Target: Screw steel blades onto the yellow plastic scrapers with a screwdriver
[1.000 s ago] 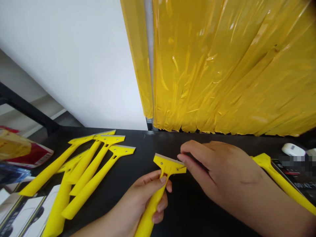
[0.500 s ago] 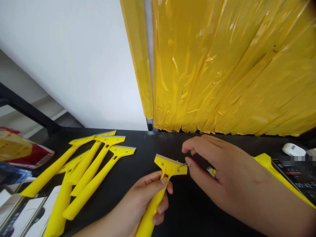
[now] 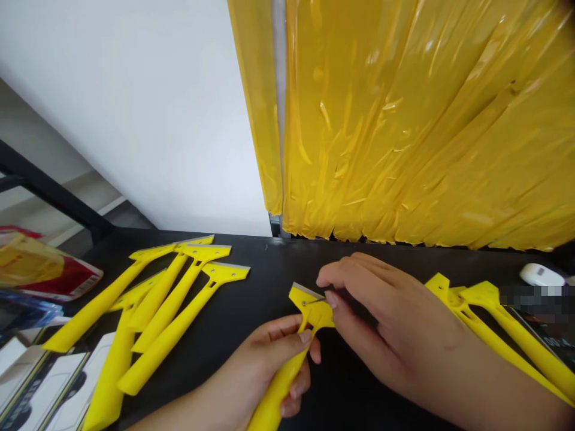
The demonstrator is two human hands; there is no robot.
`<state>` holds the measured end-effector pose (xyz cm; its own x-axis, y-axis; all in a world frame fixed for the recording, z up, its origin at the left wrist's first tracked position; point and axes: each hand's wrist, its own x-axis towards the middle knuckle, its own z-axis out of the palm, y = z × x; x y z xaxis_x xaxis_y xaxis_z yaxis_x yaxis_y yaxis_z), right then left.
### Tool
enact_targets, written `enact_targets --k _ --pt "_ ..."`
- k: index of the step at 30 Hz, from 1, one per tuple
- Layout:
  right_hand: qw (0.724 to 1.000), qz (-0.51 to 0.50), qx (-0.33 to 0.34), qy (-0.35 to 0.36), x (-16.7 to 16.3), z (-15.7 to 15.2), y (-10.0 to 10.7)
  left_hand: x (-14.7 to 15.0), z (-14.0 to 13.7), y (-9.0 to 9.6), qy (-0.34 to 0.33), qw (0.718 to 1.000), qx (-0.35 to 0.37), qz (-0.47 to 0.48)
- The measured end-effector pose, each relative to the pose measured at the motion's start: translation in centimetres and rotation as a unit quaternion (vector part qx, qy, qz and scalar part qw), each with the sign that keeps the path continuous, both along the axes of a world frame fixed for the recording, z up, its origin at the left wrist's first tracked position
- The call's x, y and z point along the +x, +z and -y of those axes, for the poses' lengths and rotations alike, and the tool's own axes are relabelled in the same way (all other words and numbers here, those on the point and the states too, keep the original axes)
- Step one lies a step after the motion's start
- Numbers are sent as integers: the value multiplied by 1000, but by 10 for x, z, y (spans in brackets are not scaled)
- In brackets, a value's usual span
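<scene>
My left hand (image 3: 274, 350) is wrapped round the upper handle of a yellow scraper (image 3: 275, 389), thumb on top near the neck. The scraper's head tilts up, with a strip of metal blade along its far edge. Between thumb and forefinger, my right hand (image 3: 381, 311) pinches a thin metal hex key (image 3: 317, 300). Its tip is at the left screw (image 3: 304, 303) on the scraper head. My right fingers cover the right part of the head and the key's near end.
Several yellow scrapers (image 3: 179, 299) with blades lie overlapped on the black tabletop (image 3: 215, 353) at left. More yellow scrapers (image 3: 476, 317) lie at right beside a dark timer screen (image 3: 548, 341) and a white case (image 3: 542, 275). White boxes (image 3: 58, 383) and a red-yellow packet (image 3: 49, 263) stand left.
The hex key's tip has shifted from the right screw to the left one. My right hand has moved left, and the scraper head is turned somewhat. More of the scrapers at right now shows.
</scene>
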<state>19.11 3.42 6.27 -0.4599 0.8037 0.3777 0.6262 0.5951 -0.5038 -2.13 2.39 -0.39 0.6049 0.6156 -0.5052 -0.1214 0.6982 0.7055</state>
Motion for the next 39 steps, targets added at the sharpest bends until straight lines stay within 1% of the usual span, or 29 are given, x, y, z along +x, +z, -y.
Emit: enact_targets --k 4,8,11,14,17,19,21,22,25,27,29,32,35,36,37,39 --pt "1000 6 21 -9 1 -1 1 -1 0 0 -4 1000 3 -9" --pt "999 -5 29 -39 3 -2 2 -2 0 -3 -32 999 11 -13" --pt "996 34 50 -58 2 -1 2 -2 0 -4 -41 999 13 -18" --pt "987 111 108 -39 -1 2 3 -1 -1 -4 -32 999 11 -28" --pt "981 136 138 2 -4 8 7 0 -3 -4 -48 998 12 -39" --pt "983 134 125 33 -3 10 10 0 -4 -5 -57 997 13 -43" --pt "984 138 104 40 -1 11 13 -1 -3 -6 -52 998 15 -40" --pt "984 143 102 28 0 10 14 -1 -3 -6 -53 998 16 -39" --pt "981 142 133 -24 0 8 13 -1 -1 -6 -66 997 24 -42" --pt "985 114 125 -18 0 8 12 -1 -1 -5 -73 996 26 -44" --pt "991 93 98 -9 -2 9 11 0 -1 -5 -70 996 23 -40" --pt "988 111 96 -46 -2 10 11 0 -1 -4 -62 997 18 -39" --pt "991 114 62 -29 -2 11 10 0 0 -5 -54 998 17 -33" --pt "991 112 60 -27 -2 11 10 0 0 -5 -54 998 16 -30" --pt "990 117 74 -40 -3 11 10 0 0 -5 -52 998 14 -28" --pt "980 133 121 -80 -3 11 9 0 0 -5 -46 998 11 -28"
